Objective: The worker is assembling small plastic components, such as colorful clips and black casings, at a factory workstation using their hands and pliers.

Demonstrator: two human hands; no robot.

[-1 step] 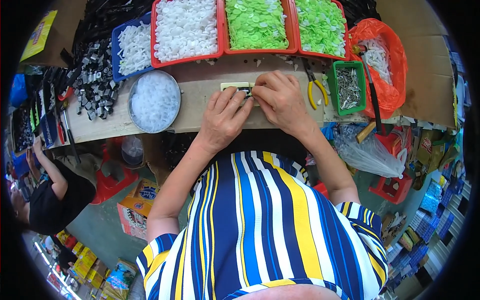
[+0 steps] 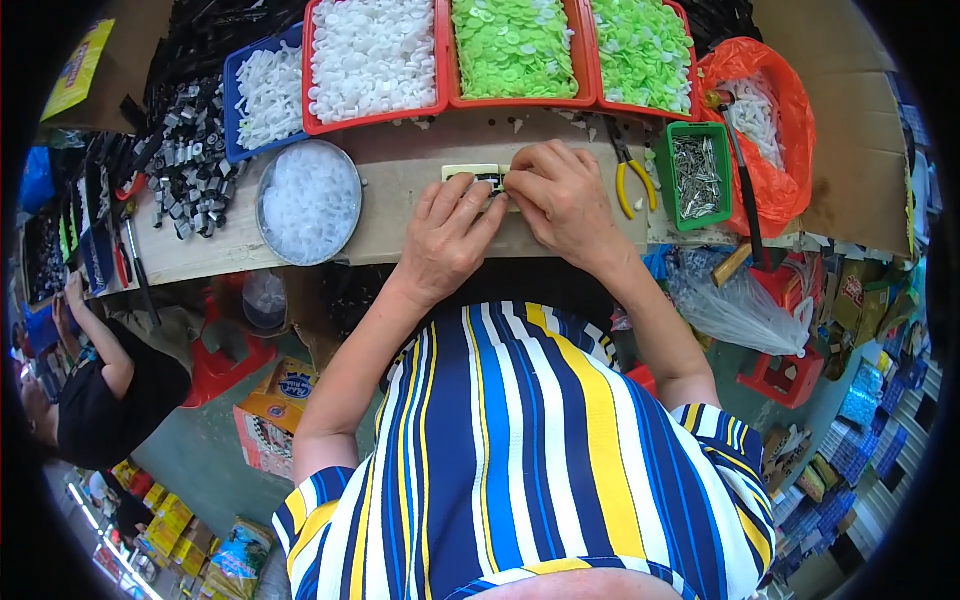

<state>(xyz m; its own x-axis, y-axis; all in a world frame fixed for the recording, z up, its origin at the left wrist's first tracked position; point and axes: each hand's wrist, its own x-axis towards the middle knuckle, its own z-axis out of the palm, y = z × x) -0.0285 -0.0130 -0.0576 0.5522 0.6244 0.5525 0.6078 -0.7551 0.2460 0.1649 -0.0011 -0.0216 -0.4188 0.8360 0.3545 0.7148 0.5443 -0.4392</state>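
Note:
A small cream-coloured block [image 2: 456, 171] with a dark middle lies on the workbench, partly covered by my fingers. My left hand [image 2: 445, 243] is closed, its fingertips pressed together over the block's near side. From the right, my right hand [image 2: 568, 203] reaches in with bent fingers, thumb and forefinger pinched at the block's right end. Between the fingertips a small dark and white part shows, too covered to name. Just right of my right hand rest yellow-handled pliers [image 2: 634, 185].
Red trays hold white caps [image 2: 372, 60] and green discs [image 2: 515, 45]. Nearby are a blue tray [image 2: 233, 105], a round dish [image 2: 308, 203], a green box of metal pins [image 2: 697, 175], a hammer [image 2: 741, 180] and an orange bag [image 2: 785, 90]. Another person [image 2: 120, 390] works at left.

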